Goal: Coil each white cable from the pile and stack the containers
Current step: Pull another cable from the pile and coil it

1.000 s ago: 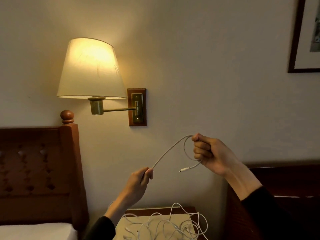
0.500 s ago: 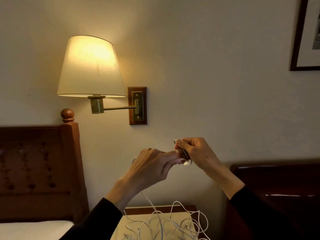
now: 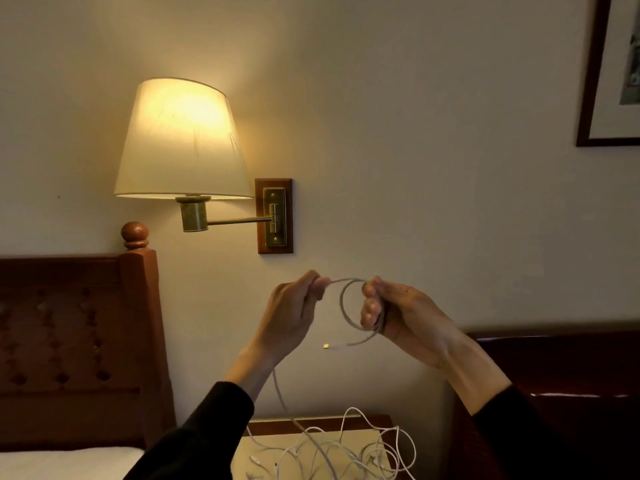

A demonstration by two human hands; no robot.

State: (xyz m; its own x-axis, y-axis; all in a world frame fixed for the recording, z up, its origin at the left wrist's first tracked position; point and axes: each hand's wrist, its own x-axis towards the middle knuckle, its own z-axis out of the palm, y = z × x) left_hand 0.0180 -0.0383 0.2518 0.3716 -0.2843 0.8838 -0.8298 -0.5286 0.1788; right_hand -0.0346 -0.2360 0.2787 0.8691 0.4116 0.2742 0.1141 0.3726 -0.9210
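I hold one white cable up in front of the wall. My right hand grips a small loop of it, and the connector end sticks out to the left below the loop. My left hand pinches the cable just left of the loop, level with its top. The rest of the cable hangs down from my left hand to the pile of tangled white cables on the nightstand. No containers are in view.
A lit wall lamp on a brass arm hangs above and left of my hands. A wooden headboard and bed stand at the left, a dark wooden headboard at the right. A framed picture hangs top right.
My hands came together from a wide stretch, then parted a little. The cable held in my right hand now forms a round loop, with the connector end hanging below it.
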